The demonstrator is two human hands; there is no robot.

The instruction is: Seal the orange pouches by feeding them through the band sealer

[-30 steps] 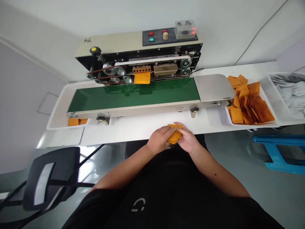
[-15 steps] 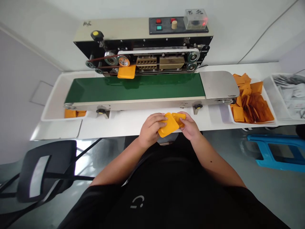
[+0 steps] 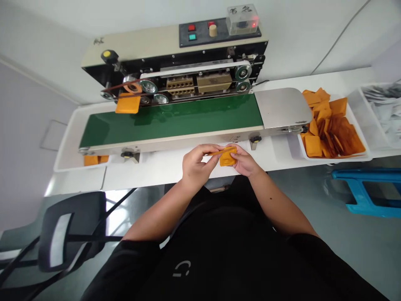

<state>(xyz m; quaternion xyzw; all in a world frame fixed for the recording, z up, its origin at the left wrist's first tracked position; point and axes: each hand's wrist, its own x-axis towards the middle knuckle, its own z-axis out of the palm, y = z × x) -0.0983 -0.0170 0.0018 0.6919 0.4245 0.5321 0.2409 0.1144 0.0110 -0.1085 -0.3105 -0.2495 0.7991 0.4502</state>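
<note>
The fingers [image 3: 213, 147] of both hands are closed, the left hand [image 3: 196, 164] pinching a thin orange piece [image 3: 219, 151] seen edge-on, the right hand [image 3: 246, 161] gripping an orange sachet [image 3: 228, 159], just above the desk [image 3: 163, 165]. At 10 o'clock, another sachet [image 3: 128, 103] has moved left along the green conveyor belt [image 3: 188, 117] since the earlier frame. Characters on the band sealer's clear box [image 3: 242, 19] cannot be read.
</note>
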